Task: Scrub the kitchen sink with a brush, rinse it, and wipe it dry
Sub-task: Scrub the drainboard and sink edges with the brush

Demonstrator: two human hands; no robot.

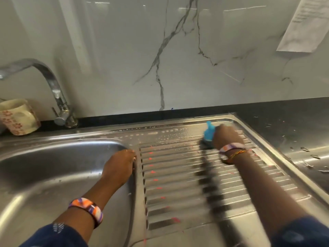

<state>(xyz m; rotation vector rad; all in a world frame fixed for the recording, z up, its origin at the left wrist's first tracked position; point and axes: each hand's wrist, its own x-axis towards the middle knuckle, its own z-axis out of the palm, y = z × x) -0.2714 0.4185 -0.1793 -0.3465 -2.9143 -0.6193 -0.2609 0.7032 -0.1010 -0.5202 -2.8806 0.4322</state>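
A stainless steel sink fills the lower view, with its basin (44, 166) on the left and a ribbed drainboard (178, 184) on the right. My right hand (227, 137) grips a blue-handled brush (209, 133) with dark bristles, pressed on the far part of the drainboard. Soapy droplets lie along the drainboard's back edge. My left hand (119, 166) rests on the ridge between basin and drainboard, its fingers curled over the basin's rim.
A chrome tap (55, 91) curves left over the basin from the back ledge. A cream patterned mug (17, 118) lies tipped at the far left. Wet dark countertop (288, 125) lies to the right. A paper sheet (306, 24) hangs on the marble wall.
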